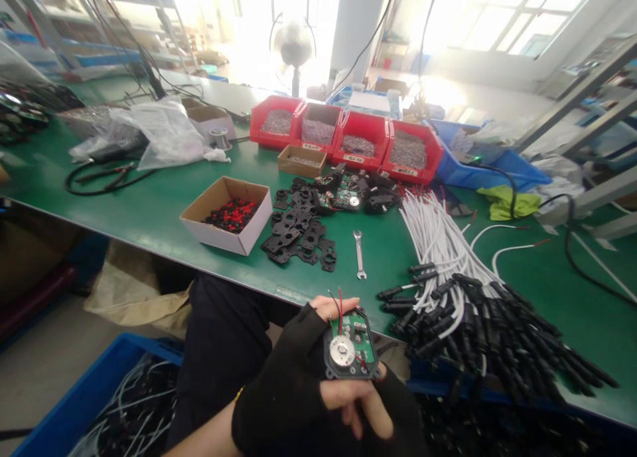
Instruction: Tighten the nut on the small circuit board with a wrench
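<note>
Cardboard box [226,215] of red-and-black parts is sitting at left, then a pile of black plates [298,235], one wrench [359,254], four red bins [343,135] behind, and a bundle of white cables [448,271] at right. Below the table edge, the left hand [293,384], gloved, is closing its fingers around one small circuit module [350,347]; the right hand [393,410] is barely showing beneath it, its grip unclear. That module looks light, stiff and fragile, best gripped by its black frame.
</note>
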A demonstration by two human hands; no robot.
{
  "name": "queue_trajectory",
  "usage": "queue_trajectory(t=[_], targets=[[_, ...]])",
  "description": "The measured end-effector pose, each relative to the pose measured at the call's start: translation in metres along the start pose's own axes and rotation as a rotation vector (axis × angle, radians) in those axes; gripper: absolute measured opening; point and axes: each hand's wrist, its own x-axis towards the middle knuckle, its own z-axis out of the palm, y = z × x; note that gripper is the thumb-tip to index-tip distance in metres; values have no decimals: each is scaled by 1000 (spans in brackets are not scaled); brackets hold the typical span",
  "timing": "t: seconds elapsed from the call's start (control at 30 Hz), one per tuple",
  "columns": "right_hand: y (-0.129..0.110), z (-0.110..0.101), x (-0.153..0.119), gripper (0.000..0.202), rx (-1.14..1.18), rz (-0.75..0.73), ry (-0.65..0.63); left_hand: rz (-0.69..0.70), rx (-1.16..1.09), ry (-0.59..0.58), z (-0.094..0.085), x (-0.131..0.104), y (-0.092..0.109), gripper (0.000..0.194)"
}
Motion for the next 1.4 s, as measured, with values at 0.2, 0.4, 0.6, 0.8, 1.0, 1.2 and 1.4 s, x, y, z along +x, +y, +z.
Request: queue_trajectory(t=[0.2, 0.4, 0.6, 0.8, 1.0, 1.2, 1.4], targets=[[-11, 1, 4, 29, -53, -4, 20, -285, -325, 5, 3, 1, 7, 65], [-34, 15, 7, 9, -192, -123, 241, -412, -444, 53, 10, 5, 1, 62], [-48, 26, 11, 35, 89, 294, 148, -436, -436, 93, 13, 6, -5, 57], [-43, 11, 31, 35, 185, 323, 136, -449, -505, 130, 2, 7, -5, 58], [-11, -6, 92, 29, -399, -56, 223, -517, -516, 79, -11, 9, 5, 65], [-26, 19, 166, 34, -901, 46, 0, -509, -531, 1, -10, 8, -7, 68], [-43, 24, 196, 29, -1099, 192, -274, -511, -555, 63, -11, 8, -5, 68]])
